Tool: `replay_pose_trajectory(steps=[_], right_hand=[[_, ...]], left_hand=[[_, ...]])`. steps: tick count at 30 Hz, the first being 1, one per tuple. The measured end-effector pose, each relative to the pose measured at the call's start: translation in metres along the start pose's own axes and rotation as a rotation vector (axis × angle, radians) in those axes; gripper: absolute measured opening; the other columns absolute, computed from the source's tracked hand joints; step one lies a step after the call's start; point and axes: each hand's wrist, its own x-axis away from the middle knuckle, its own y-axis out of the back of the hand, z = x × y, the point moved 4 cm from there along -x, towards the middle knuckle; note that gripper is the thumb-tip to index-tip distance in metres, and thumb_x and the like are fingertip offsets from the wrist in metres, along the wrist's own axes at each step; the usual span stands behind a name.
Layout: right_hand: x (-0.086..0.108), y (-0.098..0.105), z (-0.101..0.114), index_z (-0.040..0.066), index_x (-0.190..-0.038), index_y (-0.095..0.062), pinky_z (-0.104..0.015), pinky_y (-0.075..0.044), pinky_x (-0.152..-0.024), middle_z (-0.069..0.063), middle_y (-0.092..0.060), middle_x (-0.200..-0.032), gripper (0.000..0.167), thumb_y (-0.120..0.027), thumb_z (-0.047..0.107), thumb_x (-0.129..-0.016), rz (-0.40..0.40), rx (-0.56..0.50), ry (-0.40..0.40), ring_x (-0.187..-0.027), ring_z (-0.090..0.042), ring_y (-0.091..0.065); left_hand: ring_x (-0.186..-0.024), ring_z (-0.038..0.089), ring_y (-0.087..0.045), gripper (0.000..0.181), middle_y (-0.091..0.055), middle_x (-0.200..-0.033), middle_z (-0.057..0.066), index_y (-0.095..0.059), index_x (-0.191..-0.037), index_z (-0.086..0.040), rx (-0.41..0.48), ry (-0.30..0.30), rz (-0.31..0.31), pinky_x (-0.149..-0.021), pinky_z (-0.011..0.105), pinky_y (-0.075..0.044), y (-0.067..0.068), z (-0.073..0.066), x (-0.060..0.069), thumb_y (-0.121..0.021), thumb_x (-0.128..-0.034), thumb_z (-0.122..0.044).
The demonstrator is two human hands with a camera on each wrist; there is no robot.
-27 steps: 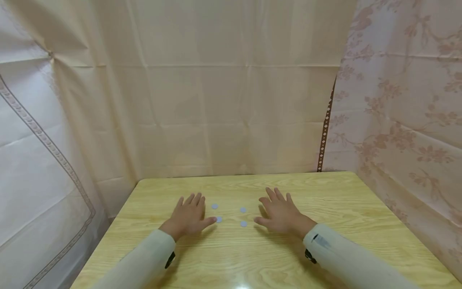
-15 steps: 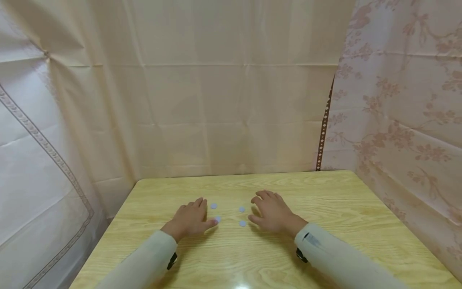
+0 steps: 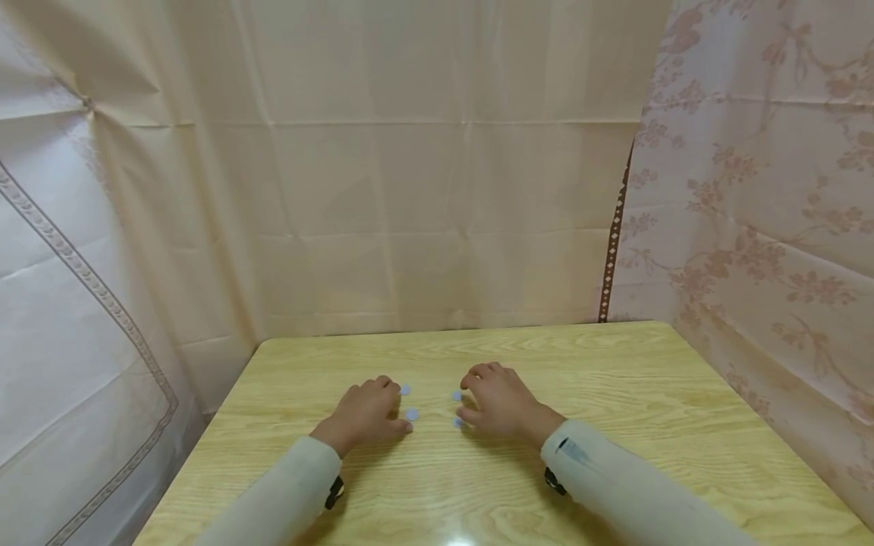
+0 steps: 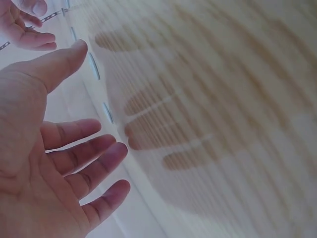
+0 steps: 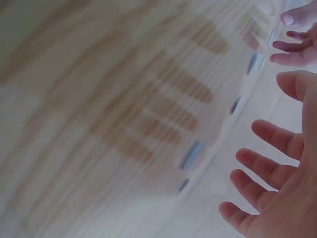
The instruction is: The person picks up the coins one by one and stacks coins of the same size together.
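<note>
The left hand (image 3: 369, 413) is held above the table with fingers loosely bent and spread, thumb apart, and it has hold of nothing. The right hand (image 3: 498, 400) mirrors it, half open and likewise holding nothing; both wrist views show fingers clear of the wood. Between the hands lie four small pale discs: a far left disc (image 3: 406, 390) by the left fingertips, a near left disc (image 3: 412, 415) beside the left thumb, a far right disc (image 3: 457, 396) at the right fingertips, and a near right disc (image 3: 458, 422) partly behind the right thumb. All four rest on the wooden table (image 3: 437, 478), none picked up, so any handling of them seems not yet done. Beyond the table's far edge hangs a beige cloth (image 3: 437, 189), with a flowered cloth (image 3: 765, 189) on the right.
</note>
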Motion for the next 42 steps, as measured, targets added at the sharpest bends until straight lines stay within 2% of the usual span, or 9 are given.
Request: replay_pose_trajectory(steps=[4,6,8,11,17,23,27,36,42], right_hand=[[-0.004,0.001,0.010,0.019,-0.121,-0.071,-0.058,-0.049,-0.098,-0.006,-0.063,-0.134,0.040,-0.072,0.049,-0.094,-0.009,0.017,0.038,-0.123,-0.032,-0.057],[-0.006,0.001,0.014,0.020,-0.121,-0.072,-0.058,-0.050,-0.097,-0.006,-0.063,-0.134,0.040,-0.074,0.048,-0.093,-0.009,0.032,0.054,-0.122,-0.032,-0.057],[-0.009,0.001,0.018,0.020,-0.121,-0.073,-0.058,-0.050,-0.097,-0.006,-0.063,-0.133,0.040,-0.075,0.048,-0.092,-0.006,0.040,0.065,-0.122,-0.032,-0.057],[-0.012,-0.001,0.024,0.022,-0.121,-0.074,-0.056,-0.049,-0.097,-0.005,-0.063,-0.133,0.039,-0.075,0.049,-0.092,-0.004,0.042,0.072,-0.122,-0.031,-0.056],[-0.017,-0.006,0.036,0.028,-0.117,-0.078,-0.046,-0.048,-0.089,0.000,-0.063,-0.125,0.035,-0.076,0.051,-0.090,0.027,0.037,0.086,-0.111,-0.024,-0.054],[-0.023,-0.014,0.045,0.033,-0.113,-0.080,-0.038,-0.044,-0.079,0.005,-0.064,-0.109,0.030,-0.078,0.051,-0.089,0.057,0.051,0.090,-0.093,-0.017,-0.049],[-0.027,-0.019,0.049,0.035,-0.112,-0.080,-0.037,-0.042,-0.076,0.007,-0.064,-0.104,0.029,-0.078,0.052,-0.089,0.075,0.066,0.081,-0.087,-0.016,-0.049],[-0.033,-0.018,0.052,0.025,-0.115,-0.080,-0.048,-0.055,-0.084,0.005,-0.071,-0.111,0.034,-0.084,0.043,-0.086,0.114,-0.096,0.001,-0.104,-0.020,-0.063],[-0.038,-0.013,0.056,0.023,-0.109,-0.082,-0.051,-0.057,-0.088,0.007,-0.075,-0.114,0.031,-0.087,0.038,-0.083,0.128,-0.132,-0.022,-0.112,-0.021,-0.065]], left_hand=[[-0.114,0.029,-0.064,0.063,-0.064,-0.130,0.009,-0.067,-0.129,-0.006,0.040,0.013,-0.010,-0.092,0.050,-0.055,0.001,0.000,-0.001,-0.079,-0.0883,-0.052],[-0.094,0.021,-0.065,0.050,-0.068,-0.108,0.004,-0.072,-0.114,-0.007,0.089,0.026,-0.019,-0.077,0.042,-0.055,0.001,0.001,-0.003,-0.083,-0.0861,-0.047],[-0.073,0.014,-0.057,0.037,-0.064,-0.085,-0.002,-0.073,-0.099,-0.011,0.144,0.038,-0.028,-0.062,0.034,-0.047,0.002,0.003,-0.005,-0.086,-0.0842,-0.043],[-0.062,0.010,-0.045,0.030,-0.054,-0.068,-0.006,-0.073,-0.089,-0.013,0.216,0.061,-0.038,-0.056,0.031,-0.037,0.003,0.004,-0.007,-0.089,-0.0811,-0.038],[-0.081,0.011,-0.063,0.041,-0.073,-0.094,-0.003,-0.079,-0.109,-0.010,0.247,0.058,-0.049,-0.075,0.038,-0.055,0.003,0.004,-0.009,-0.091,-0.0784,-0.036],[-0.085,0.014,-0.067,0.039,-0.075,-0.096,-0.001,-0.079,-0.106,-0.010,0.311,0.054,-0.047,-0.078,0.038,-0.057,-0.002,0.005,-0.014,-0.092,-0.0770,-0.033],[-0.086,0.015,-0.068,0.036,-0.076,-0.094,0.000,-0.079,-0.102,-0.007,0.382,0.058,-0.034,-0.079,0.038,-0.058,-0.004,0.004,-0.017,-0.093,-0.0766,-0.029],[-0.087,0.015,-0.065,0.033,-0.075,-0.096,0.002,-0.080,-0.100,-0.006,0.502,0.131,0.009,-0.081,0.037,-0.057,-0.003,0.008,-0.018,-0.095,-0.0737,-0.019],[-0.086,0.016,-0.062,0.029,-0.072,-0.094,0.001,-0.081,-0.097,-0.010,0.565,0.199,0.010,-0.076,0.034,-0.054,-0.005,0.012,-0.017,-0.095,-0.0733,-0.017]])
